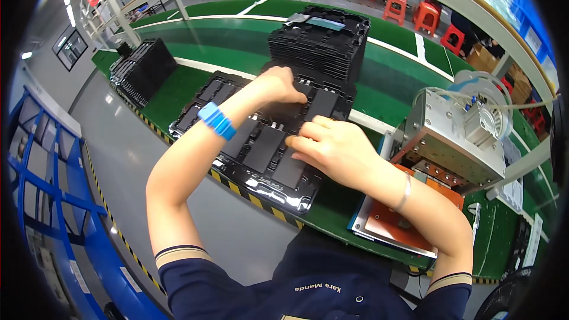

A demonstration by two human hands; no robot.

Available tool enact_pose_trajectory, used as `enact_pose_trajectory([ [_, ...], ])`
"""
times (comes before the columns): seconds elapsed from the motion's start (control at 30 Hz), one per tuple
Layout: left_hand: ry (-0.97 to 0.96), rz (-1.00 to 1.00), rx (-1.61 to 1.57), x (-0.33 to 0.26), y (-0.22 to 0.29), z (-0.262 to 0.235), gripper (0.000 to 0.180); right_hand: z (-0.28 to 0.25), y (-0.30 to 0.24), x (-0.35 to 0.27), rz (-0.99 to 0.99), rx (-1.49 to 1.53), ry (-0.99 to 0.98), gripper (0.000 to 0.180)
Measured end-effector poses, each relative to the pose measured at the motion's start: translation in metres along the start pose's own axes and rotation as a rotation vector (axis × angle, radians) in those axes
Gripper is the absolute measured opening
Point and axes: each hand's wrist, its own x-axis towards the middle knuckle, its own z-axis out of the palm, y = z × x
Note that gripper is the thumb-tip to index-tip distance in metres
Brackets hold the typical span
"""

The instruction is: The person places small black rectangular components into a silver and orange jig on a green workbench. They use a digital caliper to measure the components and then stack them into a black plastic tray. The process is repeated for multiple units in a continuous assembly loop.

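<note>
Fingers (301, 140) of right hand (332, 148) are curled close together, tips pressed down onto a flat dark panel (288, 169) in the black tray (261, 185); whether they pinch anything, can't tell. Left hand (280, 86) lies further back on same tray, fingers bent down & together over the far pockets, tips hidden, so grip can't be told. Blue wristband (217, 120) on left wrist, thin bracelet (405, 192) on right.

Tray: glossy black moulded plastic, thin-walled, rounded corners, shiny lip at near edge. Rectangular; long axis runs from near-right corner by the person's body up-left toward far end of bench. Sits on green bench top (391, 83), near edge overhanging the yellow/black hazard strip (237, 188).

Contents: rows of rectangular pockets, each w/ a flat matte dark-grey panel lying face up; several panels visible between & beside the two hands, more at far-left end.

Behind tray, touching or just behind it: tall stack of same black trays (323, 38), ribbed edges. Second stack of trays (142, 68) lies well apart at far left of bench.

Right of hands: boxy grey metal fixture (450, 136) w/ tubing, standing over an orange flat plate (409, 225). Red plastic stools (427, 15) beyond the bench.
</note>
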Motion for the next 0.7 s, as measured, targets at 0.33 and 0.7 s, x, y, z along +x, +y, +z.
enact_pose_trajectory([
  [0.33, 0.022, 0.062, -0.064, 0.014, -0.014, 0.009, 0.061, 0.030, -0.004, 0.042, -0.246, -0.176, -0.202, 0.008],
  [0.7, 0.045, 0.195, -0.649, -0.011, -0.014, -0.017, 0.038, 0.044, -0.007, 0.036, -0.384, -0.402, -0.038, 0.012],
])
